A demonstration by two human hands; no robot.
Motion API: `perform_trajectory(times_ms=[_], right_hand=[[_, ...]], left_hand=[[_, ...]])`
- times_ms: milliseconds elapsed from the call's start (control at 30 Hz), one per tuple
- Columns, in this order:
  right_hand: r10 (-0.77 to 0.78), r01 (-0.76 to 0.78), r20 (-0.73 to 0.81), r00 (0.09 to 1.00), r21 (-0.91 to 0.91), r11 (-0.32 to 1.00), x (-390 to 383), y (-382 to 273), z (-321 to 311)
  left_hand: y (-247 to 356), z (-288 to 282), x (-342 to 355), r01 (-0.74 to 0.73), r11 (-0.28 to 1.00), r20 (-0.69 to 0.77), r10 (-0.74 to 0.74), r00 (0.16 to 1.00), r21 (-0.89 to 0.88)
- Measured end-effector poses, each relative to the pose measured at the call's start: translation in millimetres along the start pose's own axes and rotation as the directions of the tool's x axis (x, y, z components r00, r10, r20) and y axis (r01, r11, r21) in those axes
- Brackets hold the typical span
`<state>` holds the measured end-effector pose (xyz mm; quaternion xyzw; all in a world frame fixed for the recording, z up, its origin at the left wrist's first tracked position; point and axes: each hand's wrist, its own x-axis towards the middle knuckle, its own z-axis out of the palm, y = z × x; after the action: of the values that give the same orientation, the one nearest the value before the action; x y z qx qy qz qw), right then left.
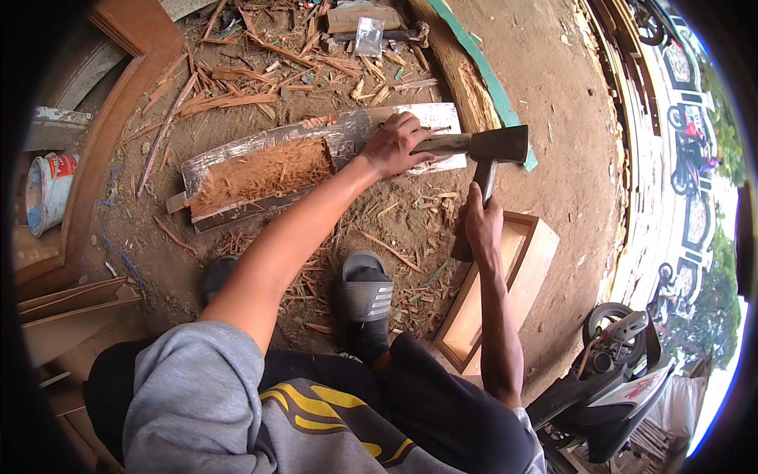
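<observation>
A weathered plank (276,133) with flaking white paint lies on the ground before me. Its left part has a rough recess (264,175) full of wood shavings. My left hand (397,146) rests over the plank's right part, closed round a chisel by its wooden handle (444,144); the blade is hidden beneath the hand. In my right hand (483,217) is a hatchet (500,144), gripped by its dark handle. Its blunt back meets, or nearly meets, the chisel handle's end, while the wide edge faces right.
Splinters (260,79) litter the dirt. A green-edged timber (462,63) lies beyond the plank, and a wooden box frame (529,261) by my right forearm. At left are a brown frame (118,134) and a paint bucket (49,193). A motorbike (608,379) is at lower right.
</observation>
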<state>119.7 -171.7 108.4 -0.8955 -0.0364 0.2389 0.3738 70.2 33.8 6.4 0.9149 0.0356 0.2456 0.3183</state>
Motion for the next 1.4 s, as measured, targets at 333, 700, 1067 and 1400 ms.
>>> perform_trajectory(times_ms=[333,700,1067,1400], right_hand=[[-0.398,0.428,-0.272,0.876,0.060,0.902,-24.9,-55.4,-13.2],[-0.147,0.132,0.072,0.986,0.186,0.974,-26.8,-69.8,-13.4],[-0.561,0.537,-0.219,0.798,-0.165,0.828,23.9,43.4,-5.1],[-0.169,0.246,-0.215,0.962,0.408,0.879,-24.7,-77.7,-44.7]], left_hand=[[-2.3,-1.1,-4.5,-0.012,1.000,-0.058,0.012,0.998,-0.001],[-6.9,3.2,-3.1,-0.027,0.995,-0.054,0.032,0.998,0.097],[8.3,6.1,9.2,-0.035,0.999,-0.099,0.036,0.994,0.014],[-10.5,2.3,-6.2,0.012,0.997,-0.042,-0.009,0.999,0.078]])
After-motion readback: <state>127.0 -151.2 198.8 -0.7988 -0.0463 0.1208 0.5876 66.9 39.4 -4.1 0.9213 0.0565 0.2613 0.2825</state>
